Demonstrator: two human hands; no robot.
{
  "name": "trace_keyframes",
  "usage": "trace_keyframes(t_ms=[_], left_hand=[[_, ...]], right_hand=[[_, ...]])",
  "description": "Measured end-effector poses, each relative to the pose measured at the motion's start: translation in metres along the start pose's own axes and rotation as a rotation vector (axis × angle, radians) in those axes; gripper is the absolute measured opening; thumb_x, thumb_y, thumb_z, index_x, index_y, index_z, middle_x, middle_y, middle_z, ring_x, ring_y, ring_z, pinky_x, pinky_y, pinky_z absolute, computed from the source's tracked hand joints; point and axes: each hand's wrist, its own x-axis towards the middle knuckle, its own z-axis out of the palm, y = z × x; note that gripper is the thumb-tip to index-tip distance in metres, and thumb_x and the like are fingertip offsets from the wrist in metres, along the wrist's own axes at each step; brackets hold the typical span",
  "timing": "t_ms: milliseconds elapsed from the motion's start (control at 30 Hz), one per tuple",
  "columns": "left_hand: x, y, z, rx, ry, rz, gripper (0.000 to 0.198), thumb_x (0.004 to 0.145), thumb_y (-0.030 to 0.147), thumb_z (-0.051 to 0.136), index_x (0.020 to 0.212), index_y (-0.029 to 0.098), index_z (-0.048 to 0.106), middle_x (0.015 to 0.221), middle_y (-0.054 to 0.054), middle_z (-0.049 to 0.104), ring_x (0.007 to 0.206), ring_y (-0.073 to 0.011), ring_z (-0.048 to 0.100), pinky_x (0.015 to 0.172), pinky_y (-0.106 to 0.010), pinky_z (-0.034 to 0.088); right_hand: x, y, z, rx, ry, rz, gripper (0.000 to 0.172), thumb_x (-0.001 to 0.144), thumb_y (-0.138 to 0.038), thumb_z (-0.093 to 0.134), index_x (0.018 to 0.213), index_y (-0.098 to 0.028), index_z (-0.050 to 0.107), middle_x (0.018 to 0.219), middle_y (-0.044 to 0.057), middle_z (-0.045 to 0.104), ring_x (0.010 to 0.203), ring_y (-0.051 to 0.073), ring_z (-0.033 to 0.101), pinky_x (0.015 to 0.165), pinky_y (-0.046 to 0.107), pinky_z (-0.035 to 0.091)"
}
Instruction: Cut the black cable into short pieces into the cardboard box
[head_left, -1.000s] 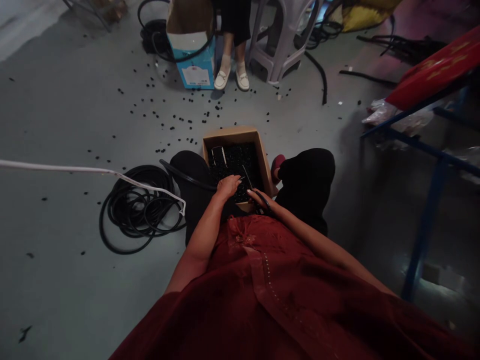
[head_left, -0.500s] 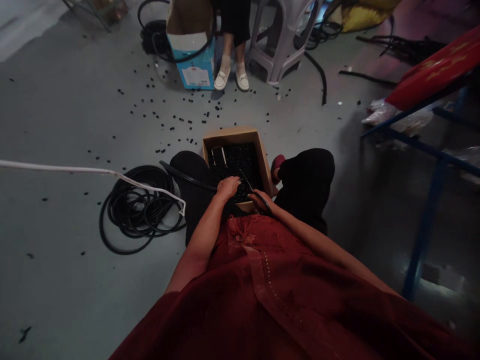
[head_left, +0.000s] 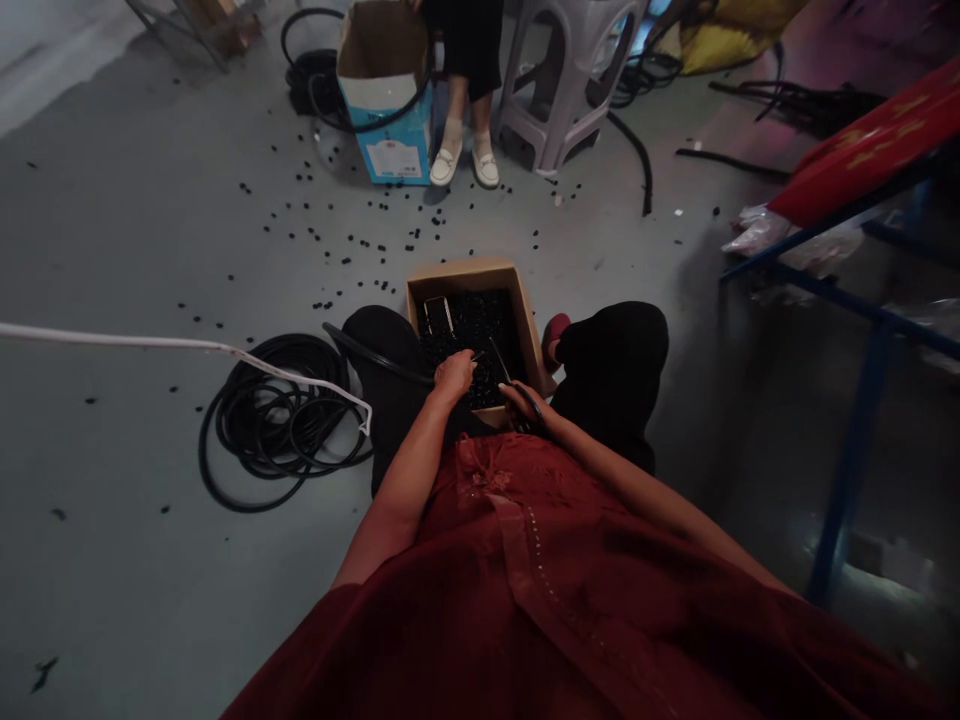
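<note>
My left hand (head_left: 454, 375) is closed round a black rubber strip (head_left: 379, 358), which runs over my left thigh from a coil on the floor. Its short end pokes out past my fingertips. In my right hand (head_left: 525, 400) is a pair of scissors (head_left: 500, 362), the blades pointing up and to the left, a little apart from the strip's end. Both hands are over the near side of a cardboard box (head_left: 466, 268) between my knees. Many small black pieces (head_left: 487, 318) fill it, and a phone-like object (head_left: 439, 316) with a shiny rim lies on them.
A black coil (head_left: 281, 410) lies left of my leg, crossed by a white cable (head_left: 292, 376). Small black bits dot the floor ahead. Beyond are a blue-and-white carton (head_left: 394, 150), a person's feet (head_left: 465, 165) and a plastic stool (head_left: 562, 100). A blue metal frame (head_left: 847, 450) stands right.
The scissors have drawn slightly right, away from my left fingertips, and the gap between my hands has widened a little. The whole view has shifted slightly.
</note>
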Motion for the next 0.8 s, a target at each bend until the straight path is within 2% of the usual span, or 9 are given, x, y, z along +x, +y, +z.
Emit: trace_keyframes(t_ms=[167, 333, 533, 800], left_hand=[[0.007, -0.003, 0.002, -0.101, 0.048, -0.07, 0.032, 0.094, 0.028, 0.049, 0.125, 0.022, 0.055, 0.124, -0.008, 0.066, 0.114, -0.02, 0.061, 0.092, -0.029, 0.045], [0.009, -0.004, 0.004, -0.106, 0.045, -0.036, 0.03, 0.093, 0.028, 0.051, 0.121, 0.022, 0.06, 0.123, -0.007, 0.067, 0.114, -0.0205, 0.061, 0.092, -0.028, 0.045], [0.007, -0.001, 0.002, -0.114, -0.002, -0.026, 0.03, 0.092, 0.03, 0.053, 0.12, 0.025, 0.062, 0.12, -0.006, 0.068, 0.111, -0.0201, 0.062, 0.09, -0.028, 0.046], [0.008, -0.001, 0.004, -0.096, -0.006, 0.005, 0.031, 0.092, 0.028, 0.052, 0.121, 0.023, 0.063, 0.119, -0.008, 0.069, 0.11, -0.0204, 0.063, 0.089, -0.028, 0.046]], right_hand=[[-0.009, -0.005, 0.0, 0.128, -0.087, 0.053, 0.036, 0.094, -0.057, 0.043, 0.1, -0.022, 0.048, 0.067, -0.002, 0.057, 0.049, 0.011, 0.052, 0.043, 0.022, 0.042], [-0.012, -0.01, 0.001, 0.115, -0.144, 0.035, 0.034, 0.089, -0.055, 0.053, 0.096, -0.022, 0.047, 0.072, -0.002, 0.059, 0.055, 0.011, 0.055, 0.047, 0.021, 0.046], [-0.018, -0.018, 0.001, 0.071, -0.144, 0.013, 0.035, 0.088, -0.056, 0.055, 0.09, -0.022, 0.048, 0.07, -0.003, 0.059, 0.054, 0.011, 0.055, 0.047, 0.021, 0.045], [-0.011, -0.011, 0.003, 0.078, -0.137, -0.008, 0.036, 0.087, -0.057, 0.056, 0.088, -0.022, 0.047, 0.066, -0.003, 0.058, 0.053, 0.011, 0.055, 0.047, 0.021, 0.045]])
